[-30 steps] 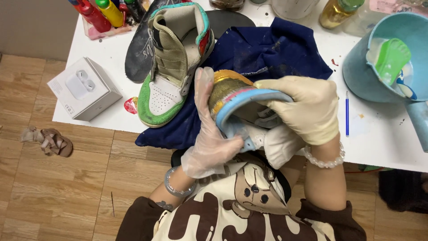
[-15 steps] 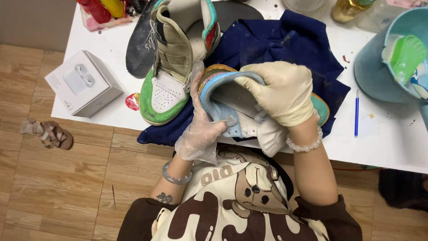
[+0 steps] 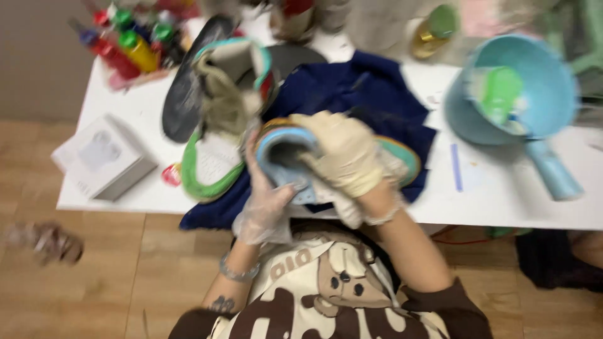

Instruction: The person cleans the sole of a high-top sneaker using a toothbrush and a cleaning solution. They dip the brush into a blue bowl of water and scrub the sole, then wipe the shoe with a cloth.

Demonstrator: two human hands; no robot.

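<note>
While the head view is motion-blurred, the grip reads clearly enough. Left hand [image 3: 267, 201] in a clear plastic glove is wrapped around the heel end of a sneaker [image 3: 295, 154] with a light-blue collar, fingers curled shut on it. Right hand [image 3: 342, 154] in a cream glove lies over the sneaker's top, fingers closed down on it; probably pressing a pale cloth [image 3: 333, 204] below, too blurred to confirm. Sneaker is held just above a navy cloth [image 3: 377, 94] at the near edge of the white table [image 3: 502, 201]. Second sneaker [image 3: 223, 125], green sole, lies just left of it. Blue basin [image 3: 553, 88] well right, white box [image 3: 103, 160] far left.
</note>
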